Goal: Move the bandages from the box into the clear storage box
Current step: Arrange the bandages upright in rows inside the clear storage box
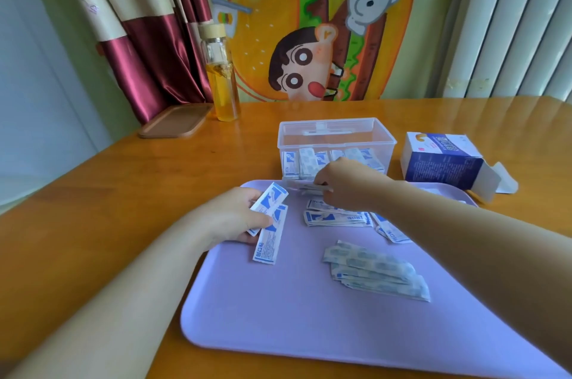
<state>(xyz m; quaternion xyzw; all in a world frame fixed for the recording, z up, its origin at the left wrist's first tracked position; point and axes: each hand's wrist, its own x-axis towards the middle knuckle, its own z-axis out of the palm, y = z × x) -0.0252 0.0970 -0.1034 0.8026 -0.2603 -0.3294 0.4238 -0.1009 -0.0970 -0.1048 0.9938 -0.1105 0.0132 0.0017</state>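
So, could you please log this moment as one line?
left hand holds bandages; right hand pinches strips; clear storage box part-filled; tray holds piles

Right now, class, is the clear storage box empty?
No, a row of bandages stands upright inside the clear storage box, against its front wall.

Wooden table (93,193), orange-brown and glossy. Lilac plastic tray (278,316) lay flat on it at the near edge. Glass bottle (221,78) with a pale wooden cap stood upright at the back left, partly filled with yellow liquid. Brown oblong dish (176,120) sat just left of it. Maroon-and-cream curtain (148,47) hung behind. Cartoon burger cloth (294,38) hung behind the table. White ribbed radiator (510,23) stood at the right.
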